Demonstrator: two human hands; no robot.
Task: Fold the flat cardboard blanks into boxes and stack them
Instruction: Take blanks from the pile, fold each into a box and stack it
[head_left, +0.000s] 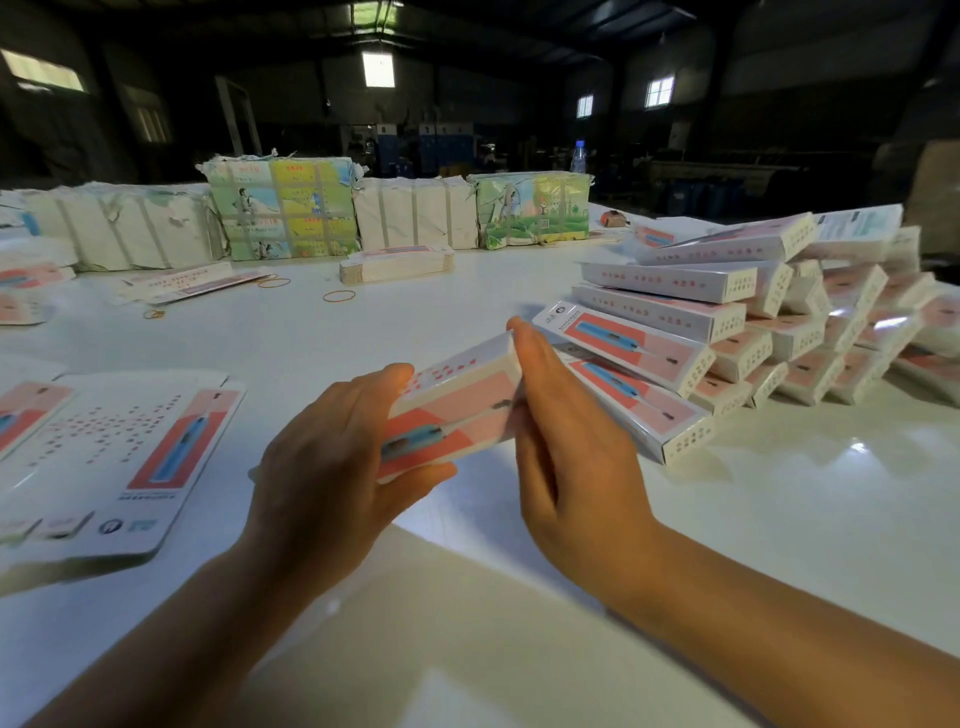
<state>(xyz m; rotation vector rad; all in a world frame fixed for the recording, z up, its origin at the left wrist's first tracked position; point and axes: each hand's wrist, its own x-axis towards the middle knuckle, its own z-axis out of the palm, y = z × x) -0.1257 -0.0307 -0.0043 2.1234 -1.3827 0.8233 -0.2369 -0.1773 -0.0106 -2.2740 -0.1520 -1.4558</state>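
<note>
Nearest the camera, both forearms reach in over the white counter. The left hand grips the near-left end of 1 folded box, thumb under the lower edge and fingers curled over the top. The right hand stands edge-on with straight fingers pressed flat against the box's far-right end; it clasps nothing.

Step in hand, as judged: closing or squaring the right end flap of a box already formed. Motion blur hides the flap, so whether it is fully tucked cannot be confirmed.

Orientation: the box is held clear of the counter, between the 2 hands. Its long axis runs from near-left to far-right and rises toward the right. The printed pink face tilts toward the camera.

Next move, as judged: seat the flap, then carry the box right and lay it on the stack of finished boxes, matching their lean. That stack begins just beyond the right hand and slopes like fallen dominoes, so a careless placement may shift it.

To the left, flat blanks lie printed side up, awaiting folding. Farther out sit a banded blank pile and loose rubber bands. At the far edge stand wrapped bundles and a bottle.
</note>
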